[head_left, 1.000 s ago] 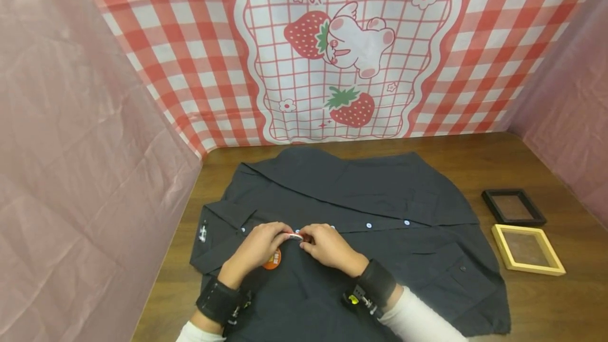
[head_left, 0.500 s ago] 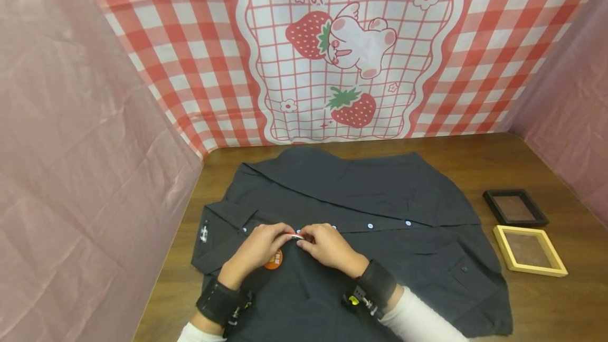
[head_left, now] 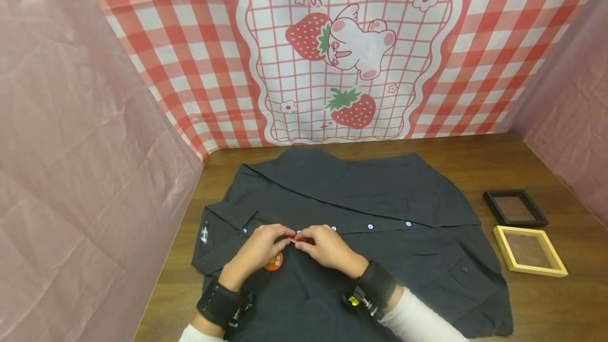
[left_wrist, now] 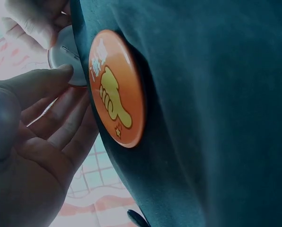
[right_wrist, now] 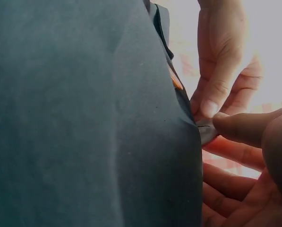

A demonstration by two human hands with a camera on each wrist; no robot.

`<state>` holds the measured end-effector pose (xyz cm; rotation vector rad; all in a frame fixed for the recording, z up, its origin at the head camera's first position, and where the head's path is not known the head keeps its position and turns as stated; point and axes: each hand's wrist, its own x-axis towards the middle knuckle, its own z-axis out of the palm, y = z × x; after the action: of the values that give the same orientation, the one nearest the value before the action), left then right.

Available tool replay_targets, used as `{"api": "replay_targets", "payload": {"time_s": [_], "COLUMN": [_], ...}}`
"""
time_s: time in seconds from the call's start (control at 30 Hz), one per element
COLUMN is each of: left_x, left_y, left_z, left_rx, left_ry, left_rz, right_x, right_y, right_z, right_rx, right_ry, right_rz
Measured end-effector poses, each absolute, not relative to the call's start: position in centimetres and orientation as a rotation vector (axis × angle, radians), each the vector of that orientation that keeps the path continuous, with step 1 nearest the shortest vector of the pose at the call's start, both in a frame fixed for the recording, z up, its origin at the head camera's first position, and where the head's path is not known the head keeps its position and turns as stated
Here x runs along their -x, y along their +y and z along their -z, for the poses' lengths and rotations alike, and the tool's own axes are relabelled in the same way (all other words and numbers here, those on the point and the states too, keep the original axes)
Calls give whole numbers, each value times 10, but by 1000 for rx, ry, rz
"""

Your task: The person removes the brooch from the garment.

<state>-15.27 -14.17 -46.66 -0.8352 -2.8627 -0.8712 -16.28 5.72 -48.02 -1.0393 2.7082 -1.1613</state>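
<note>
A dark button-up shirt [head_left: 342, 294] lies spread on the wooden table. Over its front, my left hand [head_left: 260, 247] and right hand [head_left: 329, 246] meet and pinch one round pin badge [left_wrist: 64, 56] between thumbs and fingers. Its silvery back, with a metal pin, shows in the left wrist view; a thin red-and-white edge shows in the head view. In the right wrist view the badge back [right_wrist: 208, 131] sits right at a fold of the shirt fabric. An orange badge [left_wrist: 118, 90] with a yellow hand picture sits on the shirt beside my left hand.
To the right of the shirt lie a black frame [head_left: 515, 220] and a pale yellow frame [head_left: 554, 263]. A red checked strawberry cloth [head_left: 204, 67] hangs behind the table [head_left: 565, 310], and pink cloth [head_left: 95, 173] hangs at the sides.
The held badge has tilted, its pale face giving way to a thin red edge in the head view. My right fingertips have shifted slightly left, toward the left ones.
</note>
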Motion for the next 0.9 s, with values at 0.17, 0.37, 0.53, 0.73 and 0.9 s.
{"api": "replay_targets", "payload": {"time_s": [0.17, 0.37, 0.53, 0.73, 0.9], "left_x": [152, 150, 148, 150, 152], "left_y": [-142, -141, -141, -138, -137], "left_z": [466, 465, 466, 465, 464], "left_rx": [810, 776, 800, 807, 858], "left_ry": [-2882, -2915, -2922, -2943, -2936], "left_rz": [837, 813, 802, 774, 702], "right_x": [164, 166, 167, 166, 166], "right_y": [58, 59, 60, 63, 64], "right_z": [482, 484, 484, 483, 485], "right_rx": [1031, 1053, 1023, 967, 932], "right_ry": [2658, 2659, 2638, 2589, 2535], "right_rz": [1188, 1197, 1211, 1218, 1236]}}
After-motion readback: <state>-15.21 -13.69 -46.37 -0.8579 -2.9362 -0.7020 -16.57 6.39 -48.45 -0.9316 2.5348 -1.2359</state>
